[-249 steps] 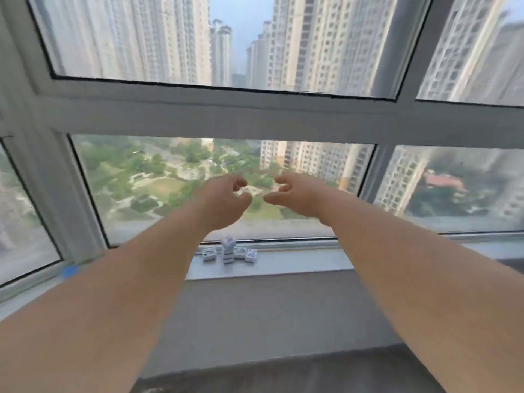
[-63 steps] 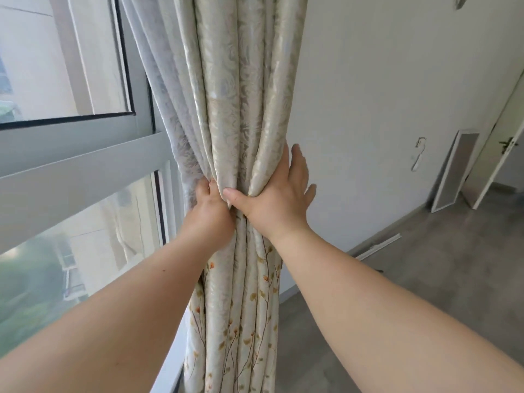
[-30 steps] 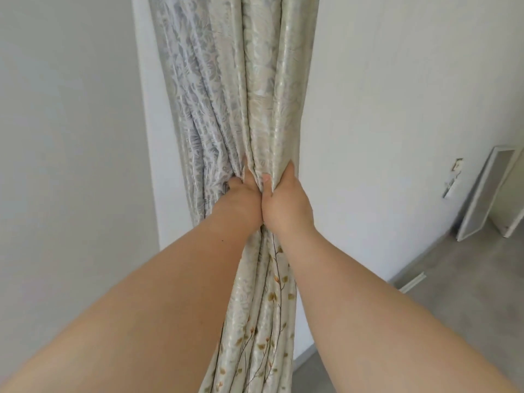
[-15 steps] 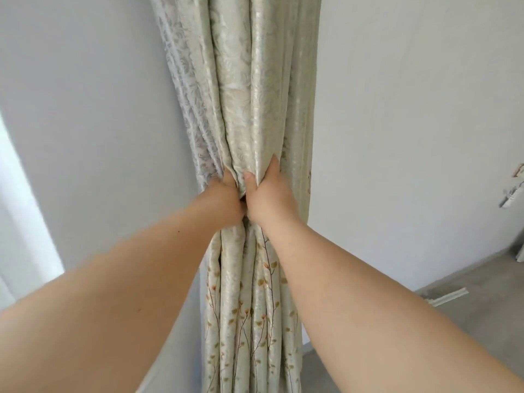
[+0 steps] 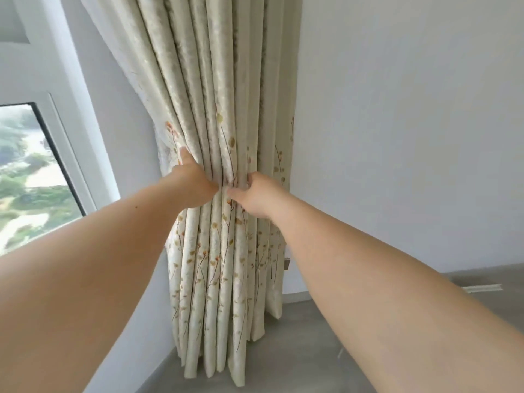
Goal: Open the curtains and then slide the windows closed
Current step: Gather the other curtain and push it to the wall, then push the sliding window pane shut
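The curtain (image 5: 215, 114) hangs gathered into a tight bundle of vertical folds in the corner of the room, between the window (image 5: 28, 177) on the left and the plain white wall (image 5: 411, 123) on the right. Its cream cloth carries a faint leaf pattern above and thin printed stems with small orange and olive leaves lower down, and its hem reaches the grey floor (image 5: 297, 350), where the folds stand close together like tubes. Both bare arms reach forward from the lower corners of the view to the middle of the bundle. The left hand (image 5: 192, 185) lies against the left side of the folds, fingers pushed into the cloth and the thumb raised along the outer fold, so that it clasps that side of the gathered cloth. The right hand (image 5: 258, 194) meets it just beside, its thumb and fingers curled round the front folds and pinching them; the fingertips are hidden in the cloth. The two hands are nearly touching at the centre fold. At the left edge the white window frame (image 5: 73, 143) shows, with blurred greenery and pale ground behind the glass. Low on the wall at the right, a pale strip (image 5: 482, 287) lies along the floor edge.
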Demonstrator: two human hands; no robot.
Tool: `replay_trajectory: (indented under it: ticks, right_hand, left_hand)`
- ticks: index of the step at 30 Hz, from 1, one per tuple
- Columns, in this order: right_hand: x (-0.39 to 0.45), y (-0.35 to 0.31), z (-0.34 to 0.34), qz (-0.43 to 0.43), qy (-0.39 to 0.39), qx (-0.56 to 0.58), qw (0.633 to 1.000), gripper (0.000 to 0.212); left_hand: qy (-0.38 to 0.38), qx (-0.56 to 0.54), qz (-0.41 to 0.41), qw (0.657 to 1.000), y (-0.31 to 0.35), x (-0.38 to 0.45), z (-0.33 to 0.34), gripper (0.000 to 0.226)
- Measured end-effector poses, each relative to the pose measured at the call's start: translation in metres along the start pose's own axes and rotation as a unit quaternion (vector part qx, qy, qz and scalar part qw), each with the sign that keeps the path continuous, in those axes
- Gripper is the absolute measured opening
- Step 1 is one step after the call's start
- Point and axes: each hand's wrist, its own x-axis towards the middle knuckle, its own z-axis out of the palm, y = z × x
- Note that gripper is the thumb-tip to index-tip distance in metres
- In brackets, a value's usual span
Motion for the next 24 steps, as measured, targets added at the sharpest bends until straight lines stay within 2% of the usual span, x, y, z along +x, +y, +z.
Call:
replay_trajectory:
  ticks: [3,6,10,12,15,17,19,21,22,24]
  right_hand:
    - [-0.033,0.000,0.013,-0.010,-0.066,-0.059,0.996,0.069]
    - [-0.064,-0.008,0.024,-0.023,-0.093,-0.100,0.990,0.065]
    - [-0.118,-0.056,0.078,-0.083,-0.141,-0.149,0.975,0.062]
    - [-0.156,-0.105,0.127,-0.144,-0.170,-0.154,0.963,0.054]
    - [-0.225,-0.189,0.212,-0.247,-0.210,-0.202,0.924,0.032]
    - [-0.319,-0.265,0.297,-0.348,-0.283,-0.234,0.862,0.034]
    - [-0.397,-0.313,0.347,-0.426,-0.334,-0.255,0.801,0.028]
    - [-0.516,-0.366,0.390,-0.558,-0.359,-0.268,0.699,0.040]
    - [-0.555,-0.381,0.396,-0.601,-0.362,-0.262,0.662,0.044]
    - [-0.650,-0.414,0.411,-0.691,-0.383,-0.240,0.563,0.044]
  left_hand:
    - [0.003,-0.006,-0.022,1.000,-0.022,-0.034,-0.002,0.096]
    - [0.006,0.000,0.013,1.000,-0.048,-0.067,-0.003,0.089]
    - [-0.082,0.048,0.052,0.994,-0.141,-0.149,-0.014,0.074]
    - [-0.093,0.067,0.015,0.993,-0.215,-0.210,-0.030,0.068]
    - [-0.060,0.042,-0.095,0.993,-0.320,-0.316,-0.066,0.065]
    - [-0.028,0.035,-0.220,0.974,-0.408,-0.432,-0.097,0.063]
    - [0.007,0.049,-0.294,0.955,-0.455,-0.515,-0.118,0.061]
    - [0.035,0.036,-0.396,0.917,-0.497,-0.633,-0.141,0.063]
    - [0.052,0.020,-0.422,0.905,-0.506,-0.668,-0.147,0.062]
    - [0.098,-0.015,-0.495,0.863,-0.516,-0.762,-0.156,0.055]
